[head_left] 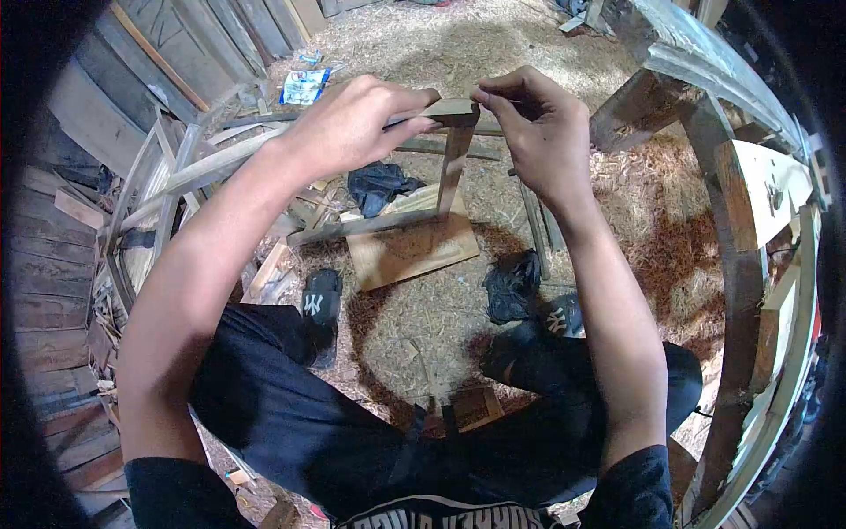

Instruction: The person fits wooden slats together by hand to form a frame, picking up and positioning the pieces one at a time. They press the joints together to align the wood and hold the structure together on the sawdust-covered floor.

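Beyond bare forearms (216,234), gripped wooden rail (456,108) in left hand (357,128); held right hand (551,123) in narrow pinch at rail's end.

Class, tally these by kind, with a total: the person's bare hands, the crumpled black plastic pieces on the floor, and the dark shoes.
Bare hands (left hand, right hand): 2
Black plastic pieces (farther piece, nearer piece): 2
Dark shoes (left shoe, right shoe): 2
Total: 6
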Tool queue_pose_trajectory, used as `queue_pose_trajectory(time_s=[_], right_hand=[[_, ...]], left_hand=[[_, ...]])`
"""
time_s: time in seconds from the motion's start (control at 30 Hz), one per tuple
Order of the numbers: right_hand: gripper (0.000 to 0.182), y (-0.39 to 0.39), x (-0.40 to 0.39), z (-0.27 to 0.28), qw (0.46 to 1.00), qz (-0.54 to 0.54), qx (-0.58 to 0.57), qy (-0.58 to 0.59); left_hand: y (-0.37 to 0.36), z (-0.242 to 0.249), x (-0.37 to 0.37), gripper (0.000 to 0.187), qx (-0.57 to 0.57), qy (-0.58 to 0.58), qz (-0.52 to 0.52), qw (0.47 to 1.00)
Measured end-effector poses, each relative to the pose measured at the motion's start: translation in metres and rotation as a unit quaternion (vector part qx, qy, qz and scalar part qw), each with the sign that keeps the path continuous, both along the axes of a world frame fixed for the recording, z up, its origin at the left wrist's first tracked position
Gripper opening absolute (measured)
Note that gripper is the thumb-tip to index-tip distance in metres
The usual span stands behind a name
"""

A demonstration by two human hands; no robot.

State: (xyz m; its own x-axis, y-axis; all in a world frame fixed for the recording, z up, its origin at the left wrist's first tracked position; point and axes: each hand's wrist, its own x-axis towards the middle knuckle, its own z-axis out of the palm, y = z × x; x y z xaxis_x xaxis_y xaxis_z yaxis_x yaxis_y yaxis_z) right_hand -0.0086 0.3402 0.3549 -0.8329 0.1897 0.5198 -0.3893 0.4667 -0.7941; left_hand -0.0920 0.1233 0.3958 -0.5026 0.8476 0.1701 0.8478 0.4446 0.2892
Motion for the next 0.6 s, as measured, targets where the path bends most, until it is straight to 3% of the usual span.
queue_pose_trajectory(time_s=[0.6], right_hand=[[0.013,-0.0034,-0.0018,-0.0023,0.995,-0.020,0.086,0.043]], left_hand=[[-0.0028,-0.0069,-0.0059,0.022,0.001,0.030,-0.019,0.999]])
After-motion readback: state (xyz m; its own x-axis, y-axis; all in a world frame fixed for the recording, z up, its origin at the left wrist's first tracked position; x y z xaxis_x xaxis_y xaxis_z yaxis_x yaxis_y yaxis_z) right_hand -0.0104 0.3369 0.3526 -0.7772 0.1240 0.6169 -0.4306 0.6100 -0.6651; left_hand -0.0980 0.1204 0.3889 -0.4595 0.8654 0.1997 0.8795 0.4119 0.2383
